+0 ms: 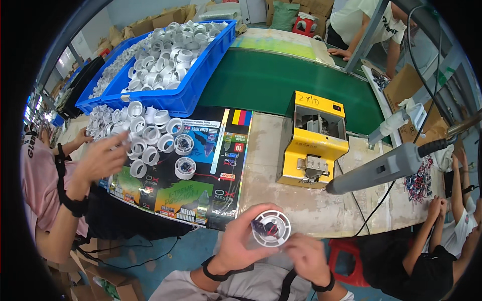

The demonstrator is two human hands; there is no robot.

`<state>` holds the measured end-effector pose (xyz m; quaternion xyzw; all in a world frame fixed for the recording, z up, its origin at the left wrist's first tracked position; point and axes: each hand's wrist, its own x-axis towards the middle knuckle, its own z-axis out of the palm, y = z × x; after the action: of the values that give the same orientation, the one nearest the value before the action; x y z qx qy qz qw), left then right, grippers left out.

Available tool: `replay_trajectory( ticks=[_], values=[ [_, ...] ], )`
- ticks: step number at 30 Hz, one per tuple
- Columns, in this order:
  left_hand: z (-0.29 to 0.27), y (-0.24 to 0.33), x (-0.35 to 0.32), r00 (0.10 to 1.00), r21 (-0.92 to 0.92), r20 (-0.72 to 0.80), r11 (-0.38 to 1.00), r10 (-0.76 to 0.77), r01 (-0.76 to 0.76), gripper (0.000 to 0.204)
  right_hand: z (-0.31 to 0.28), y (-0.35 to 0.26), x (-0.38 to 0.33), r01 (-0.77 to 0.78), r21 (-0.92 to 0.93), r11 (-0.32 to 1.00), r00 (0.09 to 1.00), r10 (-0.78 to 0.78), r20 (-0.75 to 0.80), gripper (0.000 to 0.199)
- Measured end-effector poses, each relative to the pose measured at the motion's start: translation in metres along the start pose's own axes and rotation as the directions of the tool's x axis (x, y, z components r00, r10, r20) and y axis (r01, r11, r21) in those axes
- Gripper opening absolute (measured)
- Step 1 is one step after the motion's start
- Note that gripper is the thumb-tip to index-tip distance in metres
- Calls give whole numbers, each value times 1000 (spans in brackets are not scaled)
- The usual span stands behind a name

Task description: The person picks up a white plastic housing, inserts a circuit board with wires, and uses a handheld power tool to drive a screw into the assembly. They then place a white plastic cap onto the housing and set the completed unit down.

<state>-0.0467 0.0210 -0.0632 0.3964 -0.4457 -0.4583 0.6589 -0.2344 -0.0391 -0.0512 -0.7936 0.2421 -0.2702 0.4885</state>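
Observation:
My left hand (242, 240) holds up a white round plastic housing (284, 232) by its side, thumb and fingers curved around it. Inside the spoked rim sits a dark part with thin wires (271, 229), some of them red. Close by the housing's right edge is my right hand (310, 257), its fingers curled and pinched together. Slight blur hides whatever lies between those fingertips. Two similar white housings (185, 168) with parts inside stand on the printed black sheet (221, 209), beside a cluster of plain white rings (150, 134).
A blue crate (195, 93) heaped with white rings stands at the back left. A yellow machine (314, 145) and a grey cylindrical tool (376, 170) with a cable occupy the right. Green belting (251, 75) runs behind. A co-worker's hand (103, 158) reaches over the rings; others sit at right.

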Motion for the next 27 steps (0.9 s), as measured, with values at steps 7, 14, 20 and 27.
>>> replay_trajectory(
  ticks=[7,14,20,27],
  values=[
    [1,15,0,960,198,266,980,-84,31,69,-45,-48,50,380,-233,895,925,-366,105,25],
    [1,-4,-12,958,6,285,1000,-16,15,72,-46,-35,61,442,-123,888,862,-383,331,24],
    [16,-9,-14,987,160,158,985,42,-67,76,-29,-31,52,353,-257,900,903,-255,346,21],
    [21,-16,-14,992,255,120,964,47,-76,67,-25,-25,47,328,-246,912,940,-288,185,28]
  ],
)
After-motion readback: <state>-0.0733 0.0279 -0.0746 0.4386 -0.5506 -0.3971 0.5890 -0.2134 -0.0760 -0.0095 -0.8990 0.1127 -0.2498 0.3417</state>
